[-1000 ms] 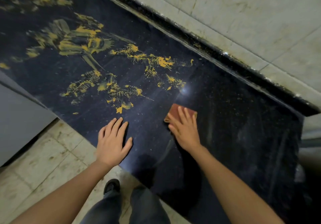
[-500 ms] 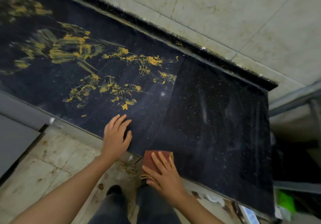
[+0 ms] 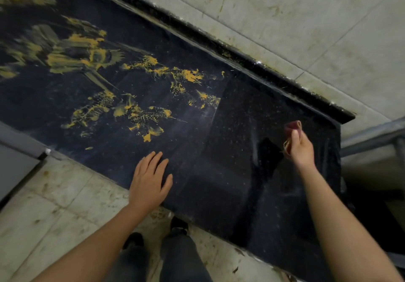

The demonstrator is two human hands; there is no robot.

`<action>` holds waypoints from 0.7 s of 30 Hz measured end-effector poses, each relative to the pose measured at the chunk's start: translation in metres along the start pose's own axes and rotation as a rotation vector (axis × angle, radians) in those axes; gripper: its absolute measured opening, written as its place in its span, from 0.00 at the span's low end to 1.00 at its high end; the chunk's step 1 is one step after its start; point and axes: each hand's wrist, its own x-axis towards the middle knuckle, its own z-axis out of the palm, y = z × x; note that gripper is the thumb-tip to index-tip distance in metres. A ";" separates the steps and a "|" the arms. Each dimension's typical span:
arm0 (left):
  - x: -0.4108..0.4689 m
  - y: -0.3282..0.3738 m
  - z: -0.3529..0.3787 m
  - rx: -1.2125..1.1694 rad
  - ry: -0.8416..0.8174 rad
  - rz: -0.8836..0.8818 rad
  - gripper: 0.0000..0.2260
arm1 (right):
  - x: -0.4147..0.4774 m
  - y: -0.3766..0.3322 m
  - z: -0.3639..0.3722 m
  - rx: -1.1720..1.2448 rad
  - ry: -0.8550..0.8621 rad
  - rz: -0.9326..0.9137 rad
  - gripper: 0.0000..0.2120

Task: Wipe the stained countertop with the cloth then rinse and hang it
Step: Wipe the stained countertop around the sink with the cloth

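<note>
The small reddish-brown cloth with a tan underside (image 3: 292, 125), pressed flat under the right hand (image 3: 301, 148) at the near edge of the table half a second ago, is now bunched in that hand's curled fingers at the right of the frame, seemingly lifted off the wiped end of the black speckled stone table (image 3: 241, 172). The left hand (image 3: 149, 181) stays flat, fingers spread, on the near edge at lower centre. The smeared yellow stains (image 3: 140, 115) still fill the centre and upper left, so wiping looks far from done, with rinsing and hanging still ahead.
</note>
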 end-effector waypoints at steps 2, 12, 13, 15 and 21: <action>0.001 0.002 0.001 0.031 0.010 0.001 0.30 | 0.033 0.030 0.011 -0.335 -0.101 -0.034 0.20; -0.001 0.004 -0.002 0.103 -0.005 -0.021 0.34 | -0.029 0.038 0.088 -0.646 -0.241 -0.557 0.32; -0.001 0.004 -0.003 0.104 -0.006 -0.025 0.34 | -0.045 0.039 0.091 -0.638 -0.242 -0.580 0.31; -0.001 0.005 -0.004 0.109 -0.008 -0.027 0.34 | -0.078 0.038 0.094 -0.650 -0.290 -0.617 0.30; -0.002 0.007 -0.010 0.042 -0.046 -0.021 0.35 | -0.180 0.035 0.095 -0.594 -0.451 -0.613 0.23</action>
